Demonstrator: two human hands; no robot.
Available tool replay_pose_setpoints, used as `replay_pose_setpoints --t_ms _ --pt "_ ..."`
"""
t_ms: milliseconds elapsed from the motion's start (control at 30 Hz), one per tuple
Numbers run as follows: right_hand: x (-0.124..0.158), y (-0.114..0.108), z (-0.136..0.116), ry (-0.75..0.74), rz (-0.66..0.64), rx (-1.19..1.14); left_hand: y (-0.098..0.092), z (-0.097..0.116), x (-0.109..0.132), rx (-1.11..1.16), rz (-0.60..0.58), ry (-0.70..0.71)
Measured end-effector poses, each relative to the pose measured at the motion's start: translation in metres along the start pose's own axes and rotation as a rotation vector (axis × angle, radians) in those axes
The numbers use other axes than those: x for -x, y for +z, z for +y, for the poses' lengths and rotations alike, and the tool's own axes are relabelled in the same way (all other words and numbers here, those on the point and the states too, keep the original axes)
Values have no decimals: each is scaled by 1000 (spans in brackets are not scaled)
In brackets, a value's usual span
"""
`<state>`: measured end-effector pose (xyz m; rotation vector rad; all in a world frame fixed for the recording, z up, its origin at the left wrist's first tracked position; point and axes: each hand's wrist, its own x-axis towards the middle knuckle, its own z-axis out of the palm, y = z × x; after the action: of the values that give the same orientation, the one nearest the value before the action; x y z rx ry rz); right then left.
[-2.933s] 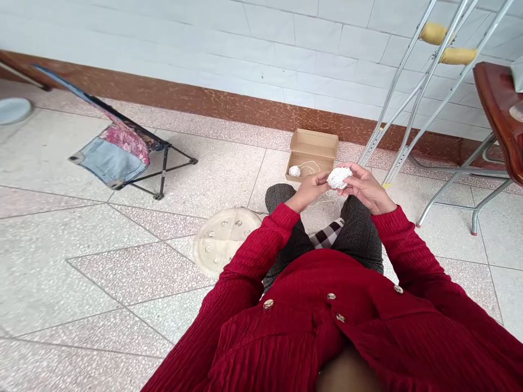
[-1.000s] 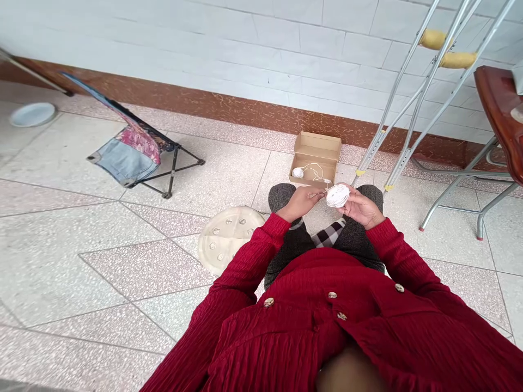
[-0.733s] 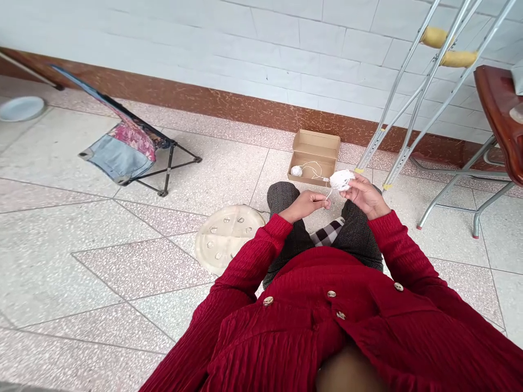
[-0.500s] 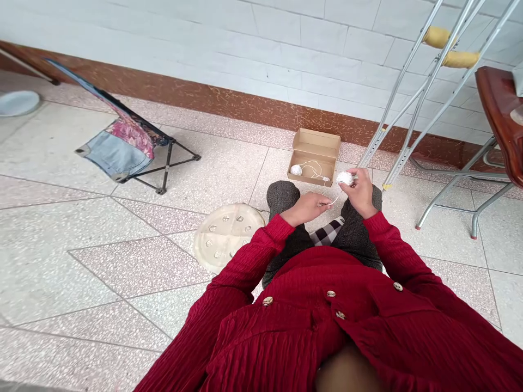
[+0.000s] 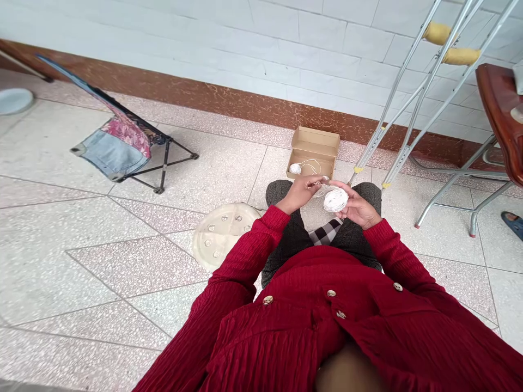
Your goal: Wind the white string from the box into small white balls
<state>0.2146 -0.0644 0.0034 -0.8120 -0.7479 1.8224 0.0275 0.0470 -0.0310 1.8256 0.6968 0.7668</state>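
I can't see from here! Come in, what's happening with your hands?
Right hand holding white string ball. Left hand pinching strand. It runs to smaller ball in cardboard box. Crutches right of box.

A white string ball, plump and slightly oval with its strands wound round and round, sat cupped in the right hand. A thin white string ran from the pinched fingers of the left hand toward an open cardboard box, then looped loosely inside it to a much smaller ball lying near the box's left wall.
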Motion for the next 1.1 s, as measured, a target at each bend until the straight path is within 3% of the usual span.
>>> replay_pose_setpoints --t_ms 200,367,500,567,633,767,933,1100 --pt "-4 -2 -11 -12 109 -87 1 -8 2 237 -14 -175" --pt "-5 -11 -16 -132 253 -230 -6 -20 6 192 12 -270" --pt "-4 -2 -25 -163 222 -308 -7 -26 9 65 74 -231" --pt "-3 4 -29 -158 202 -342 -4 -24 9 76 19 -198" --pt "-3 9 -31 -142 191 -357 1 -18 6 97 -23 -154" --pt "-4 14 -30 -98 170 -374 11 -1 -4 73 27 -39" --pt "-2 4 -31 -120 204 -416 4 15 -8 45 -64 -81" --pt "5 -20 -46 -296 314 -463 -28 8 1 98 229 -158"
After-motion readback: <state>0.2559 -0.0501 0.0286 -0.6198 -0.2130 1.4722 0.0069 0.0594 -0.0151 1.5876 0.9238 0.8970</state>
